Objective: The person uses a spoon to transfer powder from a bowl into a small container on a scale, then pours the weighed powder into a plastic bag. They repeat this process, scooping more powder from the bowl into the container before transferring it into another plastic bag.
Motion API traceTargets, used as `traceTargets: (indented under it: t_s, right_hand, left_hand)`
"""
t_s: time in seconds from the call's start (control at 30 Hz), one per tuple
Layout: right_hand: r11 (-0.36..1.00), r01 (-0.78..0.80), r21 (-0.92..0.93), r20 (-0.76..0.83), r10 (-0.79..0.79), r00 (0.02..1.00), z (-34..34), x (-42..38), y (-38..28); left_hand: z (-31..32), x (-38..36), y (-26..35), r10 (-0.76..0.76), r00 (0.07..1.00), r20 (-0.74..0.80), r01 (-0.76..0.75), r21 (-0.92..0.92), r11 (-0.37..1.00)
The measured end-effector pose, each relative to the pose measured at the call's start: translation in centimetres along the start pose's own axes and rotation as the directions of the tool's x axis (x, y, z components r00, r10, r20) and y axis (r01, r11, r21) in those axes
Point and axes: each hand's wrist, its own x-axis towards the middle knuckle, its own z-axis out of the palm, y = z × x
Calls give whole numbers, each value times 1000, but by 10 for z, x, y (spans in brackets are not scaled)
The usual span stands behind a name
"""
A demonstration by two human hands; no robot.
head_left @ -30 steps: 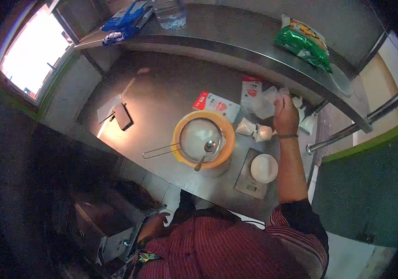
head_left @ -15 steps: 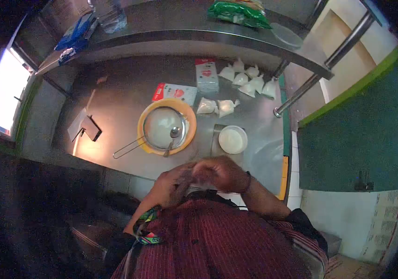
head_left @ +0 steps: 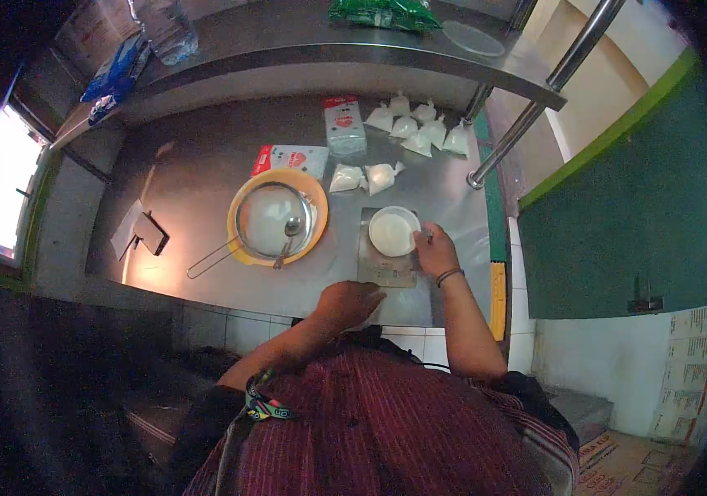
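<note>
A white round tub (head_left: 391,232) holding pale white contents stands on a flat kitchen scale (head_left: 385,275). My right hand (head_left: 435,250) grips the tub's right rim between thumb and fingers. At the scale's front edge is my left hand (head_left: 348,305), seen from the back. Its fingers are loosely stretched toward the scale with nothing visible in them, and the undersides are hidden. To the left, a yellow basin (head_left: 320,229) carries a wire sieve (head_left: 211,263) with white powder inside. A metal spoon (head_left: 292,226) lies across the sieve.
Behind the scale sit two tied bags of powder (head_left: 382,178), with several more bags (head_left: 420,136) farther back. Red-and-white packs (head_left: 344,124) stand near the basin. A phone-like dark device (head_left: 153,233) is at left. A metal shelf (head_left: 287,70) overhangs the back.
My hands have separated from in front of my body. The right reached forward to the tub; the left moved to the scale's front edge. The camera view has shifted slightly.
</note>
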Motion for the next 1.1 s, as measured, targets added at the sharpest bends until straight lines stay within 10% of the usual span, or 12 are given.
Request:
traceTargets:
  t_s: [0.53, 1.1]
  right_hand:
    - [995, 43, 84, -78, -37, 996, 3, -6, -4]
    - [915, -104, 389, -199, 193, 961, -71, -31, 51]
  left_hand:
    - [41, 31, -12, 124, 914, -387, -105, 70, 992]
    - [57, 45, -33, 290, 882, -371, -242, 172, 955]
